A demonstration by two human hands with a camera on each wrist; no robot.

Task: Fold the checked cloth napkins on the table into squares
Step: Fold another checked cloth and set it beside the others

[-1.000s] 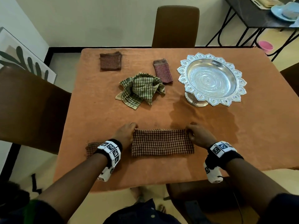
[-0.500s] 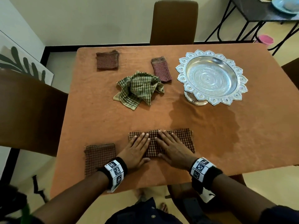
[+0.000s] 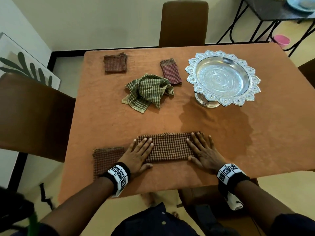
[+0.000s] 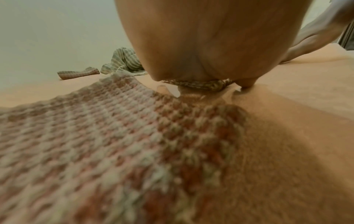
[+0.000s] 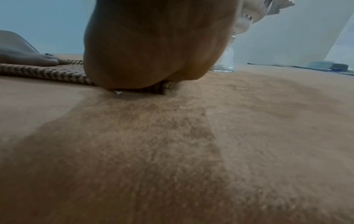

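A brown checked napkin (image 3: 169,147), folded into a long strip, lies near the front edge of the table. My left hand (image 3: 139,153) presses flat on its left end and my right hand (image 3: 203,151) presses flat on its right end, fingers straight. A folded brown square (image 3: 107,158) lies just left of my left wrist and fills the left wrist view (image 4: 95,144). A crumpled green checked napkin (image 3: 148,91) sits mid-table. Two folded napkins lie farther back: a brown one (image 3: 115,63) and a reddish one (image 3: 171,71).
A silver footed tray (image 3: 223,77) stands at the right of the orange-covered table (image 3: 255,142). Brown chairs stand at the far side (image 3: 184,23) and at the left (image 3: 30,116). A dark side table (image 3: 272,12) is at the back right.
My hands held the strip's two ends, then lay flat together at its middle. They have now slid apart to the ends, smoothing the strip.
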